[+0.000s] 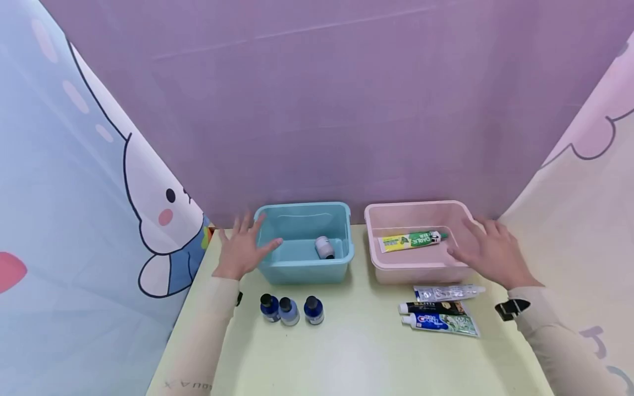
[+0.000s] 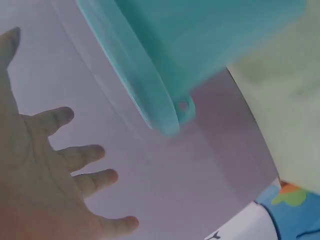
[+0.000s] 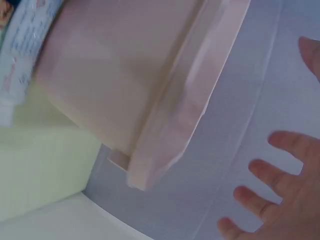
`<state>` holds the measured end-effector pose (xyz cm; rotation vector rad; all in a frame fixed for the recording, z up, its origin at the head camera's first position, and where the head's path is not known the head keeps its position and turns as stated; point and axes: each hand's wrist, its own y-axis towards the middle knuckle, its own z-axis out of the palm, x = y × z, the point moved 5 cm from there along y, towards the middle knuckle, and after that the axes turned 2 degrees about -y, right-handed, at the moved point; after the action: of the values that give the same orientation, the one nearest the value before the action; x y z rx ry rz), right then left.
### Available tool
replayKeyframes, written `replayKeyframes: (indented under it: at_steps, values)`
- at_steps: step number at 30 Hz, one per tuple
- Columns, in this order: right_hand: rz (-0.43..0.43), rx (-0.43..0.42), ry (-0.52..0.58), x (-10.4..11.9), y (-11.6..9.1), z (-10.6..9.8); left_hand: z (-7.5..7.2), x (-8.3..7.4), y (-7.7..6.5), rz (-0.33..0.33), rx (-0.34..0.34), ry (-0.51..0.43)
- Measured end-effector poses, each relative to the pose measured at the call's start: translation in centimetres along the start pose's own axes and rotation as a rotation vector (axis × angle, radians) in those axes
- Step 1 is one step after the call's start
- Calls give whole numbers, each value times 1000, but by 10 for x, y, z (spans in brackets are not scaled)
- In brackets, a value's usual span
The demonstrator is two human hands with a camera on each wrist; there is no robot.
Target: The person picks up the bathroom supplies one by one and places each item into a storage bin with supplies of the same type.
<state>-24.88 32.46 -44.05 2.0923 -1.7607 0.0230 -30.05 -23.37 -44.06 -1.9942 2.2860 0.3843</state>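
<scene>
My left hand [image 1: 241, 250], fingers spread, hovers at the left end of a teal plastic basket [image 1: 306, 263]. In the left wrist view that palm [image 2: 35, 185] is apart from the basket's rim and holds nothing. Inside the teal basket lies a small pale bottle [image 1: 324, 247]. Over the right side of a pink basket [image 1: 421, 267] is my right hand [image 1: 497, 250], its fingers spread too. The right wrist view shows these fingers [image 3: 285, 180] apart from the pink rim. A yellow and green toothpaste tube [image 1: 411, 241] lies in the pink basket.
In front of the teal basket stand dark-capped bottles: two blue ones [image 1: 269, 308] [image 1: 314, 311] and a paler one [image 1: 289, 312]. Before the pink basket lie a silvery tube [image 1: 448, 292], a black tube [image 1: 433, 308] and a blue-green toothpaste tube [image 1: 443, 324]. Cloth walls [image 1: 346, 110] enclose the table.
</scene>
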Motion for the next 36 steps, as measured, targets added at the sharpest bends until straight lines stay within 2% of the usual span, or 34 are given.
replayKeyframes:
  at_steps: [5,10,14,18,27,29,32,36]
  values:
    - [-66,-37,68,10,-22,5,4,-20,-18,49,-54,-72]
    - [-110,-106,124,16,-46,13,10,-45,-36,116,-166,-150]
    - [-119,-155,123,20,-63,22,18,-66,-48,148,-237,-274]
    - [-112,-173,133,24,-80,31,28,-88,-60,162,-268,-423]
    - [-67,-119,178,32,-107,61,55,-134,-76,205,-343,-730]
    - [-46,-73,178,31,-109,70,62,-145,-76,225,-346,-781]
    - [-5,8,174,31,-114,84,74,-160,-74,228,-311,-830]
    - [8,70,164,32,-120,98,90,-177,-71,185,-221,-867]
